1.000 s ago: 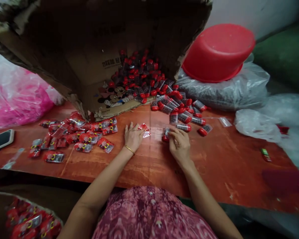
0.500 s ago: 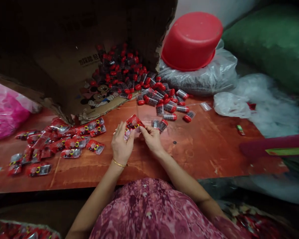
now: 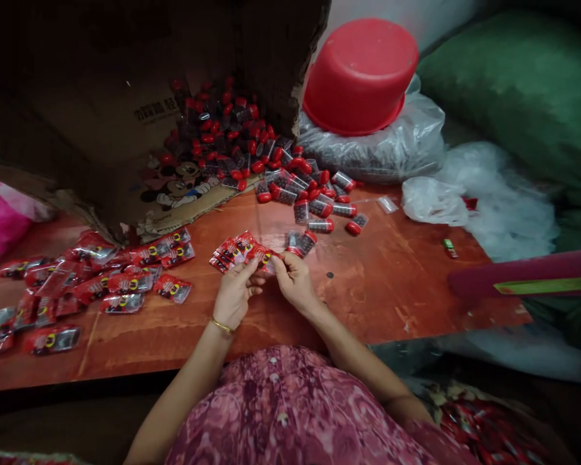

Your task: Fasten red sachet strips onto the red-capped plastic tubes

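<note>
Between my two hands is a small red printed plastic packet [image 3: 264, 256]. My left hand [image 3: 233, 296] pinches its near left side between thumb and finger, the other fingers curled loosely. At the packet's right end, my right hand [image 3: 294, 279] grips with thumb and fingertips. Several flat red packets [image 3: 228, 249] lie fanned on the table just beyond my left hand. Clear tubes with red caps and dark contents [image 3: 321, 206] are heaped past my right hand, the nearest pair [image 3: 301, 243] close to its fingers. Filled red packets [image 3: 130, 281] lie in a loose pile at the left.
A torn cardboard box [image 3: 188, 210] opens toward the red-brown table [image 3: 392, 278], with more tubes inside. Behind stands an upturned red basin [image 3: 363, 71] on a filled clear bag [image 3: 372, 152]. Crumpled plastic bags [image 3: 433, 201] and a purple bar [image 3: 527, 271] are at the right.
The packet has come nearer my right fingers, and the fanned flat packets now show on the table beyond my left hand. My left fingers have drawn back into a pinch. The view has shifted slightly right.
</note>
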A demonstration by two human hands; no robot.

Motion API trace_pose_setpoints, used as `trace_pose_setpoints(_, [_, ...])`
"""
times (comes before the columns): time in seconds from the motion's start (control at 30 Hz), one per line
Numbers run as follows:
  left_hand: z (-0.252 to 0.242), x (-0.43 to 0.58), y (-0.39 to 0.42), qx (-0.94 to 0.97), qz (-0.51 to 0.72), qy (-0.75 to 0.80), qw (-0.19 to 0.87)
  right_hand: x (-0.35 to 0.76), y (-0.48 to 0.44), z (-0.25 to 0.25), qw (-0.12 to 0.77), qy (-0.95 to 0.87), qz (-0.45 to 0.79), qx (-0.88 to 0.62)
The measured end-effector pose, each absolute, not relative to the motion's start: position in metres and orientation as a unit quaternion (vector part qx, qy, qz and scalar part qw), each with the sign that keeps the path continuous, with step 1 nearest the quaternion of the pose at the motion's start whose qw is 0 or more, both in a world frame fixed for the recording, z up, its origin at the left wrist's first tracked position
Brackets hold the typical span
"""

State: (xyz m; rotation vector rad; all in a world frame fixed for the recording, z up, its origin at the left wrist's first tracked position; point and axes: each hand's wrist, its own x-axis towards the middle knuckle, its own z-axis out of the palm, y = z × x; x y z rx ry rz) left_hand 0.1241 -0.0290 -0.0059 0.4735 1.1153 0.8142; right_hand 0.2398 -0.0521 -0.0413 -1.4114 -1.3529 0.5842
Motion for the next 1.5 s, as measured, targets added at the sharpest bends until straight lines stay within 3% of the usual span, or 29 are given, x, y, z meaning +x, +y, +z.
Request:
trace_pose_setpoints(0.13, [-0.005,0.126,-0.026,0.210,0.380,0.507,0.745,0.257,-0.053,-0.038,0.453,-0.575,0.227,-0.642])
trace_pose_setpoints(0.3, [-0.003,0.126,-0.022,0.213,0.403,0.504,0.734,0.286,-0.042,-0.035,0.289,-0.505,0.087,-0.809])
trace_pose_setpoints(0.5, [-0.005,0.122,-0.024,0.223,0.411,0.488,0.737,0.311,-0.038,-0.047,0.174,-0.511,0.092,-0.837])
trace_pose_setpoints(0.6, [-0.006,0.119,-0.025,0.204,0.406,0.473,0.755,0.324,-0.050,-0.049,0.222,-0.506,0.108,-0.826])
trace_pose_setpoints(0.7, [-0.006,0.116,-0.024,0.195,0.404,0.460,0.766,0.326,-0.070,-0.045,0.373,-0.462,0.121,-0.795])
trace_pose_setpoints(0.83, [-0.005,0.116,-0.026,0.203,0.404,0.451,0.769,0.303,-0.097,-0.024,0.510,-0.405,0.272,-0.709])
trace_pose_setpoints(0.93, [-0.005,0.117,-0.028,0.214,0.402,0.450,0.768,0.283,-0.106,-0.009,0.517,-0.395,0.406,-0.642])
trace_pose_setpoints(1.03, [-0.006,0.116,-0.030,0.239,0.399,0.447,0.765,0.273,-0.105,-0.004,0.505,-0.401,0.458,-0.612])
trace_pose_setpoints(1.23, [-0.007,0.111,-0.029,0.266,0.387,0.447,0.761,0.272,-0.097,-0.006,0.491,-0.425,0.465,-0.601])
trace_pose_setpoints(1.5, [-0.005,0.124,-0.035,0.211,0.422,0.420,0.776,0.260,-0.095,-0.023,0.497,-0.482,0.379,-0.614])
